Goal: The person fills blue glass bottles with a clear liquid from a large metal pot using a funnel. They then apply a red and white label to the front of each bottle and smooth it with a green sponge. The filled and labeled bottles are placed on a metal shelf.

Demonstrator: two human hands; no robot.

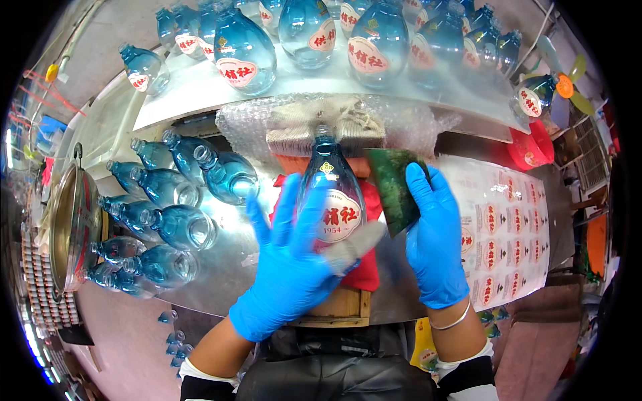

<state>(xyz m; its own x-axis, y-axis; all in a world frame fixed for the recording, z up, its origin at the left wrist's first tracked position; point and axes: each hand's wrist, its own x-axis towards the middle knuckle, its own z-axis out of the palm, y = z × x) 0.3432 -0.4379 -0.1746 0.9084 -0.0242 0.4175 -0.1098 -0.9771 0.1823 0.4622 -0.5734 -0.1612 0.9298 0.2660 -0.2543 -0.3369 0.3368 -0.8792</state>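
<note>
A blue glass bottle (332, 175) with a pale, red-printed label lies in front of me, its neck pointing away against a stack of whitish cloth (325, 113). Under it are a red cloth (366, 273) and a wooden stand (334, 309). My left hand (287, 260), in a blue glove with a grey cover on the thumb, is spread over the bottle's left side; whether the fingers touch the glass I cannot tell. Right of the bottle, my right hand (433, 234), also gloved in blue, grips a dark green flat scraper-like piece (393, 187).
Several unlabelled blue bottles (231, 175) lie at the left beside a metal basin (61, 227). Labelled bottles (374, 47) stand on a white shelf (307, 87) at the back. A label sheet (511, 234) lies right, near a red plastic container (535, 148). Bubble wrap (244, 130) lines the back.
</note>
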